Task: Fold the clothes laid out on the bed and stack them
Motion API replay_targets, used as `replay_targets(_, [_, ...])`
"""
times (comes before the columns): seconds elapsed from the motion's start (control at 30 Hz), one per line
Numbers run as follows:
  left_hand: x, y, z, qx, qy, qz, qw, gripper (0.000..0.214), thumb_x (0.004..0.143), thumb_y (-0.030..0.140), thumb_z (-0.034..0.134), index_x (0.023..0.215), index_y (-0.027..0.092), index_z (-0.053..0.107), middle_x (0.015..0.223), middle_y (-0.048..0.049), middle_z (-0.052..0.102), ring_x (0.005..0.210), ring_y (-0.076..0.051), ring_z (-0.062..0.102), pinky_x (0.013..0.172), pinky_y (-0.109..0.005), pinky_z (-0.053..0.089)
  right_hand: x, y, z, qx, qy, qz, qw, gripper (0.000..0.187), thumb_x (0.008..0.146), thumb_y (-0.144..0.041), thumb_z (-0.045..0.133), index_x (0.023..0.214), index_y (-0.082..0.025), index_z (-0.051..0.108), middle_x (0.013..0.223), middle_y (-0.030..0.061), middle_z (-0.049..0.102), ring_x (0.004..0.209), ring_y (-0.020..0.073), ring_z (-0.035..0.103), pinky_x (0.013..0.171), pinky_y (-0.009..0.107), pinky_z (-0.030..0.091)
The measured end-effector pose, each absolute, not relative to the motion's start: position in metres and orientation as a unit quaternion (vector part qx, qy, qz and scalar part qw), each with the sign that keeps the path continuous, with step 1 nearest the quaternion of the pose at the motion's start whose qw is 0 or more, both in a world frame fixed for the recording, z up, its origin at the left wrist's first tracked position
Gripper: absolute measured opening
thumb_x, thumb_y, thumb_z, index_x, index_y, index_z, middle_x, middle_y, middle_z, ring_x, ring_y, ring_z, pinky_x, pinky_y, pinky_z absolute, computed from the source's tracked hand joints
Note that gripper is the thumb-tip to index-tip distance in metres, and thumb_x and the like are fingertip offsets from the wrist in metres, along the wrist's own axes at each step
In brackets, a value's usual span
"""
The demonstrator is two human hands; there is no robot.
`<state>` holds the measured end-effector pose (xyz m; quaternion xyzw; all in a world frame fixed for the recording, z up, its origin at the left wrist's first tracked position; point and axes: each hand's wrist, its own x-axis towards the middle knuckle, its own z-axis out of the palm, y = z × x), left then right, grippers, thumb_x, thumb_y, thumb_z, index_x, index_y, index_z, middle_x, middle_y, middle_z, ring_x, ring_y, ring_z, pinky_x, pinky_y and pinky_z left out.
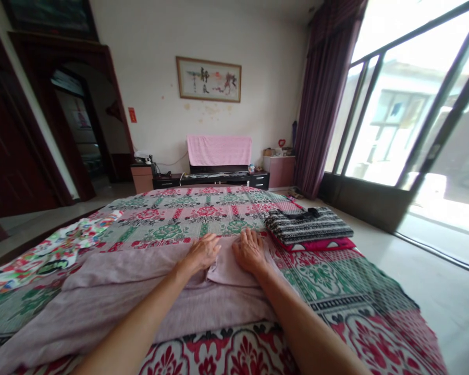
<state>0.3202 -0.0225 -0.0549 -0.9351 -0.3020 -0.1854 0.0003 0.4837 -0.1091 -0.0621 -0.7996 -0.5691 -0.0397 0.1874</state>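
A pale mauve garment (140, 299) lies spread across the bed in front of me, with long creases and one part folded over near its right end. My left hand (204, 253) rests at its upper edge, fingers curled onto the fabric beside the folded part. Just to the right, my right hand (250, 251) lies palm down on the folded part, its fingers stretched forward and slightly apart. Beyond that hand sits a stack of folded clothes, a black-and-white striped knit (310, 225) on top of a magenta piece (322, 245).
A flowered red, green and grey cover (203, 212) lies over the bed. To the left is a colourful printed cloth (58, 255). A low black cabinet (168, 182) and a pink-draped screen (219, 150) stand at the far wall. Glass doors (398, 120) are on the right.
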Motion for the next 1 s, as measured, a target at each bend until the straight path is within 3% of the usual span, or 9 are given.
replay_targets(0.1, [0.319, -0.011, -0.066, -0.938, -0.305, -0.164, -0.003, 0.028, 0.089, 0.023, 0.039, 0.101, 0.016, 0.063, 0.111, -0.0135, 0.063, 0.11, -0.022, 0.055, 0.095, -0.038, 0.045, 0.484, -0.109, -0.062, -0.818, -0.549, -0.02, 0.169, 0.063, 0.09, -0.038, 0.033, 0.139, 0.001, 0.036, 0.149, 0.0233, 0.029, 0.136, 0.0342, 0.026, 0.11, 0.047, 0.017])
replay_targets(0.23, [0.314, -0.007, -0.074, -0.927, -0.335, -0.167, -0.007, 0.035, 0.089, 0.024, 0.04, 0.117, 0.018, 0.059, 0.129, -0.013, 0.056, 0.119, -0.023, 0.052, 0.099, -0.042, 0.043, 0.485, -0.107, -0.064, -0.832, -0.532, -0.013, 0.156, 0.069, 0.089, -0.04, 0.033, 0.141, 0.006, 0.03, 0.148, 0.0265, 0.026, 0.137, 0.0363, 0.023, 0.111, 0.048, 0.016])
replay_targets(0.53, [0.283, -0.019, -0.06, -0.935, -0.326, -0.13, -0.058, 0.044, 0.089, 0.036, 0.045, 0.127, 0.017, 0.055, 0.142, -0.0152, 0.044, 0.132, -0.024, 0.04, 0.107, -0.041, 0.035, 0.49, -0.104, -0.064, -0.827, -0.543, 0.003, 0.145, 0.072, 0.088, -0.045, 0.033, 0.141, 0.004, 0.029, 0.149, 0.0252, 0.025, 0.137, 0.0356, 0.022, 0.11, 0.049, 0.018])
replay_targets(0.67, [0.246, -0.027, -0.056, -0.925, -0.355, -0.13, -0.035, 0.041, 0.089, 0.04, 0.044, 0.122, 0.021, 0.059, 0.139, -0.013, 0.049, 0.128, -0.026, 0.045, 0.104, -0.045, 0.037, 0.491, -0.106, -0.061, -0.823, -0.546, -0.008, 0.158, 0.067, 0.088, -0.043, 0.038, 0.137, 0.002, 0.037, 0.146, 0.0257, 0.03, 0.134, 0.0362, 0.028, 0.108, 0.049, 0.021])
replay_targets(0.77, [0.218, -0.034, -0.047, -0.914, -0.38, -0.137, -0.029, 0.032, 0.084, 0.035, 0.05, 0.109, 0.021, 0.066, 0.124, -0.01, 0.061, 0.119, -0.024, 0.053, 0.102, -0.038, 0.04, 0.488, -0.11, -0.049, -0.798, -0.572, -0.022, 0.191, 0.057, 0.085, -0.035, 0.045, 0.133, -0.005, 0.045, 0.144, 0.0216, 0.037, 0.132, 0.0337, 0.032, 0.106, 0.048, 0.026])
replay_targets(0.83, [0.204, -0.04, -0.039, -0.915, -0.369, -0.154, -0.052, 0.025, 0.081, 0.031, 0.053, 0.097, 0.022, 0.07, 0.115, -0.0056, 0.066, 0.111, -0.02, 0.059, 0.097, -0.03, 0.044, 0.48, -0.112, -0.037, -0.737, -0.637, -0.016, 0.226, 0.044, 0.083, -0.024, 0.049, 0.124, -0.011, 0.055, 0.138, 0.0159, 0.048, 0.127, 0.0269, 0.041, 0.105, 0.041, 0.031])
replay_targets(0.93, [0.193, -0.051, -0.032, -0.909, -0.357, -0.186, -0.11, 0.022, 0.079, 0.03, 0.054, 0.086, 0.022, 0.073, 0.118, -0.0044, 0.065, 0.107, -0.018, 0.061, 0.093, -0.027, 0.046, 0.458, -0.117, -0.017, -0.608, -0.749, 0.065, 0.255, 0.031, 0.079, -0.015, 0.048, 0.104, -0.017, 0.068, 0.111, 0.0062, 0.068, 0.101, 0.0172, 0.06, 0.093, 0.027, 0.042])
replay_targets(1.0, [0.192, -0.059, -0.032, -0.902, -0.354, -0.202, -0.143, 0.023, 0.079, 0.031, 0.054, 0.086, 0.021, 0.073, 0.125, -0.0064, 0.061, 0.11, -0.02, 0.06, 0.096, -0.029, 0.045, 0.44, -0.122, -0.007, -0.538, -0.796, 0.126, 0.245, 0.028, 0.078, -0.015, 0.049, 0.094, -0.018, 0.072, 0.095, 0.0026, 0.072, 0.084, 0.0145, 0.064, 0.082, 0.023, 0.046])
